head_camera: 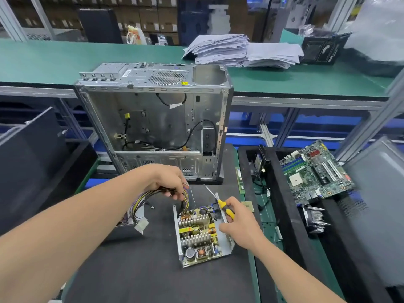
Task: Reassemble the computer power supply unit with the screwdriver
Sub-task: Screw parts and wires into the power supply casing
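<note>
The open power supply [200, 234] lies on the dark worktop [140, 270] before the computer case [153, 119]; left hand [168, 182] grips its wires [153, 193], right hand [235, 219] holds the screwdriver [220, 203] beside it

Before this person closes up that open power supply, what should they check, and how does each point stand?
1. Screwdriver in hand: ok, the right hand grips its yellow handle.
2. Cable bundle under control: ok, the left hand grips it.
3. Cables tucked into the power supply unit: not ok, they trail left over the black mat.
4. Unit closed: not ok, its circuit board lies exposed.
5. Screws ready: cannot tell, none plainly visible.
</note>
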A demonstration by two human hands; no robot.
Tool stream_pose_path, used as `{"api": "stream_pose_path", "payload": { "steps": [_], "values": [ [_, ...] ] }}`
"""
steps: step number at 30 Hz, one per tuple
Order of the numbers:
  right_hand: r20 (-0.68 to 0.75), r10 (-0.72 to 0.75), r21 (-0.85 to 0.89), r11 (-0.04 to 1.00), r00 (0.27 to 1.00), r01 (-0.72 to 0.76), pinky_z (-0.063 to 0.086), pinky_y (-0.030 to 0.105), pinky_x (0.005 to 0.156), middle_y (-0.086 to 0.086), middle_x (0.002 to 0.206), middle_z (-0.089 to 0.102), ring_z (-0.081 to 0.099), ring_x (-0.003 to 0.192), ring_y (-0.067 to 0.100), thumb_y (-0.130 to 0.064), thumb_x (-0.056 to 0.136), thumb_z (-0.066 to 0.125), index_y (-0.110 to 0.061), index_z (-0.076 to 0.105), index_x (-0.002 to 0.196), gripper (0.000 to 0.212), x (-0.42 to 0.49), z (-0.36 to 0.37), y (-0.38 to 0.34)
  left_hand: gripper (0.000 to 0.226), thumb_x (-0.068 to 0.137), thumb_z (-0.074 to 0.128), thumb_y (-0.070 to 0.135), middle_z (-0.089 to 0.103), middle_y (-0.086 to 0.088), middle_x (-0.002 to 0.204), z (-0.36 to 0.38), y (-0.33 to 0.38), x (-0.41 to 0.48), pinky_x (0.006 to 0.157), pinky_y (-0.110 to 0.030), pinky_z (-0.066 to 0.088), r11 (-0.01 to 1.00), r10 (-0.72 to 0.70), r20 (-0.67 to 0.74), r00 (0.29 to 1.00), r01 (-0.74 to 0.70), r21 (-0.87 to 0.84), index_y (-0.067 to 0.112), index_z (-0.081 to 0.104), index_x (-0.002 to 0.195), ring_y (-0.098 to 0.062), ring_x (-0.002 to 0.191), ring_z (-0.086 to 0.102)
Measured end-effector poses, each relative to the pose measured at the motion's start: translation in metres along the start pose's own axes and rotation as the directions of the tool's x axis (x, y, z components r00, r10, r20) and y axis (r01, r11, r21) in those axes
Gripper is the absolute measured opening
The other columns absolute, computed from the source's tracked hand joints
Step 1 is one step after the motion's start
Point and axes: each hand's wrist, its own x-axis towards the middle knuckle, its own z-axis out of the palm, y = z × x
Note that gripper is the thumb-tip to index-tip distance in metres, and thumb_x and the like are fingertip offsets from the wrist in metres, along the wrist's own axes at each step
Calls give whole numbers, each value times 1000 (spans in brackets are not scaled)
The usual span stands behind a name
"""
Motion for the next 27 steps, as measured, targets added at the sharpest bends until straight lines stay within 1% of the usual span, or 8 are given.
{"api": "stream_pose_path", "payload": {
  "steps": [4,9,13,17,19,24,25,27],
  "values": [
    [-78,17,-38,999,997,-20,34,30,58,-16,74,50,51,57,-4,-10,77,78,-35,46,92,43,-6,4,-16,35,93,58,-1,76,-15,112,-13,5,-3,46,-21,39,942,48,19,999,-51,332,12,63,124,-13,64,61],
    [-138,-41,-105,994,990,26,36,34,56,-3,79,62,61,72,21,-11,72,76,-33,45,90,42,-6,13,-44,39,93,45,-1,78,2,103,-23,-1,-7,81,-35,56,825,146,9,989,-127,551,18,63,122,-15,70,70],
    [-190,-89,-183,982,978,54,51,45,59,4,79,65,56,66,27,-9,68,72,-26,48,90,36,-5,19,-61,38,95,49,1,75,15,91,-28,-19,-2,73,-23,49,813,274,-76,959,-189,550,26,64,120,-8,75,71],
    [-224,-158,-320,944,962,80,52,39,65,-3,88,65,61,79,25,-9,73,69,-28,54,98,35,-2,28,-75,34,101,55,5,74,15,105,-22,-38,5,87,-26,46,825,405,-170,898,-279,492,24,66,126,-3,95,63],
    [-229,-185,-408,910,956,78,49,37,67,-1,97,67,64,88,30,-9,78,65,-27,58,111,38,-1,34,-83,32,100,56,6,73,6,117,-17,-44,10,92,-29,48,836,443,-214,871,-316,448,23,67,125,-10,102,64],
    [-243,-214,-525,849,946,57,36,38,62,-1,86,57,47,75,31,-9,82,57,-24,52,102,26,-1,56,-103,37,97,58,4,73,5,110,-19,-58,21,75,-16,45,837,490,-210,846,-389,385,28,70,123,-1,79,58],
    [-245,-209,-517,854,947,55,36,38,62,-1,88,60,47,76,30,-9,82,57,-24,53,103,26,-1,60,-106,36,97,60,4,73,5,109,-22,-62,22,76,-14,45,840,488,-201,849,-394,373,29,70,122,-4,83,60],
    [-235,-201,-498,865,951,60,36,38,62,-1,93,65,50,78,30,-12,84,59,-24,54,108,27,-1,69,-112,33,98,63,8,72,5,113,-27,-73,25,90,-26,49,847,472,-177,863,-389,364,31,69,121,-14,99,63]
  ]
}}
